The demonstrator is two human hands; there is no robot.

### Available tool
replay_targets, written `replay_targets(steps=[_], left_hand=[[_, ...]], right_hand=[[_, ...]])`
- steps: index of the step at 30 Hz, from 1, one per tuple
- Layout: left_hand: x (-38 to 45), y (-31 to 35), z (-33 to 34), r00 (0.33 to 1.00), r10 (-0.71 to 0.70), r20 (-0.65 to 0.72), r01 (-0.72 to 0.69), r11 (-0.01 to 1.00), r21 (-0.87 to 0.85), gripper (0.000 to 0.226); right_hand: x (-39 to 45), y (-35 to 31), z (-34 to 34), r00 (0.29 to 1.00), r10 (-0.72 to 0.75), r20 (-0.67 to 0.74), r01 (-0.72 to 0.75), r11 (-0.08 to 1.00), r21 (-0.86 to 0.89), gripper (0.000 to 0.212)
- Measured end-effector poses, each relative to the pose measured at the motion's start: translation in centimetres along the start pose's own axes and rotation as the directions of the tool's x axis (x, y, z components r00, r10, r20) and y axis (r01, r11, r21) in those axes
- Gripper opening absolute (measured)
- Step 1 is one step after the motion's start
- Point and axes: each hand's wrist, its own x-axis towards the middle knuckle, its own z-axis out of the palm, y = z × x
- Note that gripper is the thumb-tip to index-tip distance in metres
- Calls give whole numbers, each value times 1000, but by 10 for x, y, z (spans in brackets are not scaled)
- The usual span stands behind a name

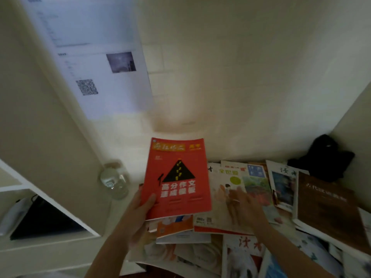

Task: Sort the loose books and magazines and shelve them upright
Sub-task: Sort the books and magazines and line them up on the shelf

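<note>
Left grip [140,209] pinches the thin, floppy red book [176,177] at its near-left corner; right grip [244,205] lies open on a magazine [224,197].

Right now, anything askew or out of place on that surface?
Yes. The magazines lie flat in an overlapping, skewed heap instead of standing upright. A glass jar and a black bundle sit among the reading material. The left hand grips a red book; the right hand rests on the pile.
</note>
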Motion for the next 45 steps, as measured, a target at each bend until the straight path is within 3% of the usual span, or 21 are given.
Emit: replay_targets(steps=[2,3,6,8,10,12,14,16,18,21,25,29,32,34,38,40,42,45], left_hand=[[7,-12,47,997,-40,59,37,998,52,31],[13,-23,66,997,-51,58,44,993,110,30],[28,-62,102,1000,-17,10,11,891,454,41],[36,-79,99,997,72,-35,-25,700,714,35],[44,-80,81,966,235,-108,-49,577,815,28],[57,-77,54,918,340,-206,-2,522,853,44],[74,-75,22,914,262,-311,175,436,883,64],[86,-78,1,905,52,-423,366,413,834,77],[88,-82,-3,896,-57,-441,413,474,778,83],[92,-81,2,896,-71,-439,397,572,718,64],[98,-74,-8,896,-188,-402,432,578,692,52],[92,-70,-6,947,49,-318,230,589,775,51],[77,-47,7,951,215,-221,64,563,824,31],[67,-21,13,946,298,-123,-50,511,858,19],[38,34,29,903,430,-18,-199,456,867,20],[27,53,42,904,422,-63,-231,609,759,25],[26,56,55,945,310,-108,-205,814,543,27],[37,20,87,990,93,-109,-48,933,358,27]], right_hand=[[5,-3,-16,991,130,41,-136,951,279,51],[7,-1,-24,989,127,70,-142,940,309,53],[9,14,-42,986,83,143,-95,992,79,34],[11,24,-45,985,46,165,-5,971,-240,28],[14,31,-44,992,-53,113,97,899,-428,39],[14,31,-42,988,-143,53,151,868,-472,46],[13,35,-41,988,-143,55,152,864,-479,53],[12,39,-39,995,-84,47,96,879,-467,65],[11,38,-38,998,-50,30,58,891,-451,69],[16,35,-39,999,31,20,-22,938,-345,56],[28,41,-39,979,183,85,-170,974,-148,52],[26,42,-37,974,190,120,-188,982,-22,39],[25,41,-42,967,204,152,-215,975,54,36],[24,39,-50,962,215,166,-229,970,75,36],[19,33,-62,947,235,217,-259,962,89,34],[19,32,-63,940,240,242,-271,957,101,36],[17,29,-64,937,241,254,-282,950,137,33],[16,25,-67,926,266,269,-345,885,312,45]])
